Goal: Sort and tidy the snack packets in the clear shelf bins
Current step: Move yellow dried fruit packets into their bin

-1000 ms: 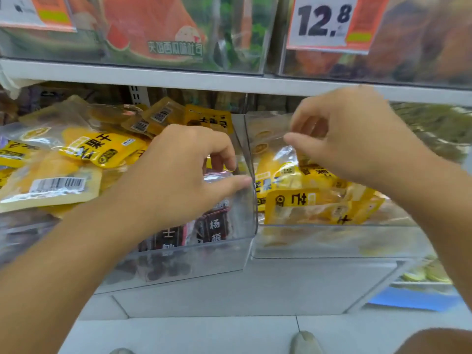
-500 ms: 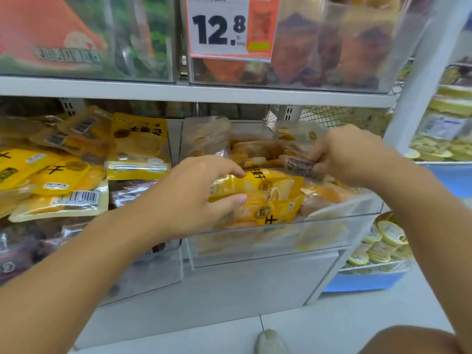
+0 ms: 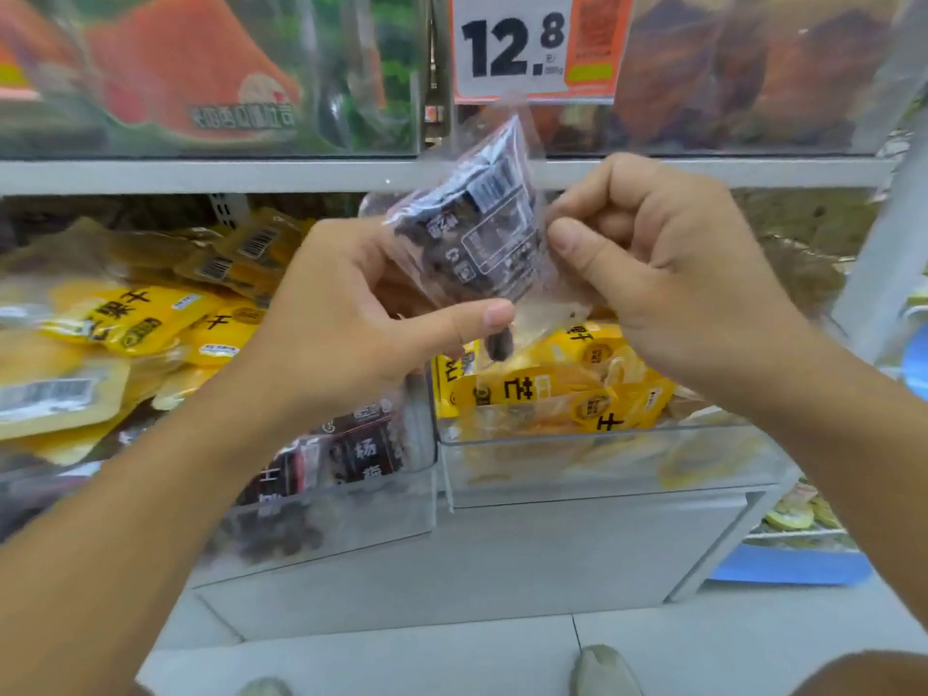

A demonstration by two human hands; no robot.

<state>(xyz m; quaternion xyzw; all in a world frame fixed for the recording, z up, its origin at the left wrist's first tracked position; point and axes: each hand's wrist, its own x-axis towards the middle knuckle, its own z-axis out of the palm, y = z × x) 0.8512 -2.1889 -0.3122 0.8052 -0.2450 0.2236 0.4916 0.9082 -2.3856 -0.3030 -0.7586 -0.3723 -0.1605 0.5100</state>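
The left hand point(image 3: 346, 313) and the right hand point(image 3: 668, 273) are both gripping one clear packet of dark snack pieces point(image 3: 477, 228), holding it up in the air in front of the shelf. The left hand is pinching the packet's lower left part, its thumb lying across the bottom edge toward 3 o'clock. The right hand is curling round the packet's right edge, thumb pressing on the plastic. The packet is tilting, its top corner pointing toward 1 o'clock and reaching up to the price tag point(image 3: 532, 42) reading 12.8.

At 6 o'clock from the packet, yellow packets point(image 3: 552, 384) are lying in the right clear bin point(image 3: 602, 459). At 8 o'clock, the left clear bin point(image 3: 351, 514) is holding more yellow packets point(image 3: 130, 324) piled over dark packets point(image 3: 361, 449) standing against its front wall. The two bins are sitting just beside each other.
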